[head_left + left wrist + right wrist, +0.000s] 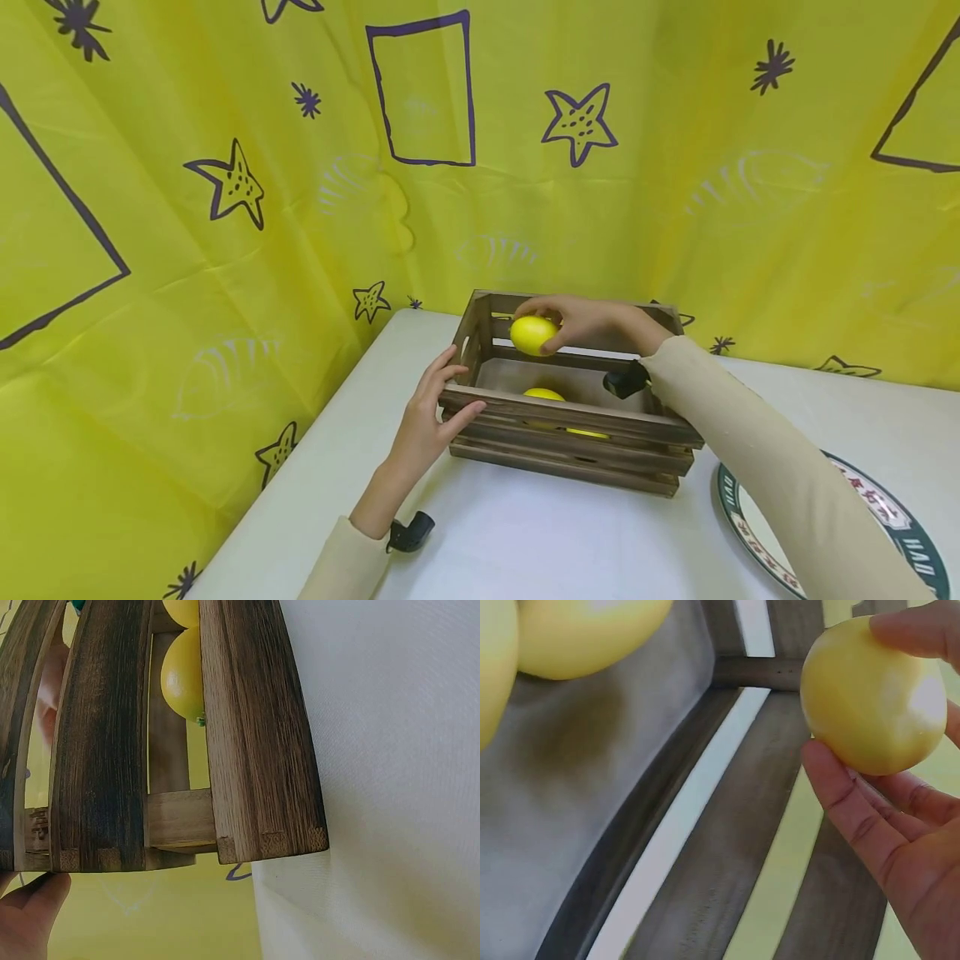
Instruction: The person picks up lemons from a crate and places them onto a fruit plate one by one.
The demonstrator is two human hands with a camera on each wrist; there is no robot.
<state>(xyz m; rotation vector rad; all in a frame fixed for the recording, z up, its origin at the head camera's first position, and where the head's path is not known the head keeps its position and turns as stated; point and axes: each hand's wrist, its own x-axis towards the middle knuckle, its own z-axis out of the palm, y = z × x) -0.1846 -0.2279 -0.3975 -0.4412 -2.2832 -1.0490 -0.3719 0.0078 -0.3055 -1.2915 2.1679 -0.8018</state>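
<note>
My right hand (581, 321) grips a yellow lemon (534, 335) between thumb and fingers, held up over the inside of a brown slatted wooden crate (573, 410). In the right wrist view the same lemon (874, 696) is pinched clear of the slats. My left hand (431, 408) holds the crate's near left corner, its thumb against the front top slat and its fingers along the left end. More lemons lie on the crate floor: one yellow lemon (543, 394) shows over the front slat, another lemon (182, 675) shows through the gap between slats, partly hidden.
A round plate (926, 554) with a green patterned rim lies to the right, partly under my right sleeve. A white-covered table (525, 533) bears the crate. Behind and to the left hangs a yellow curtain (495, 208) with printed stars.
</note>
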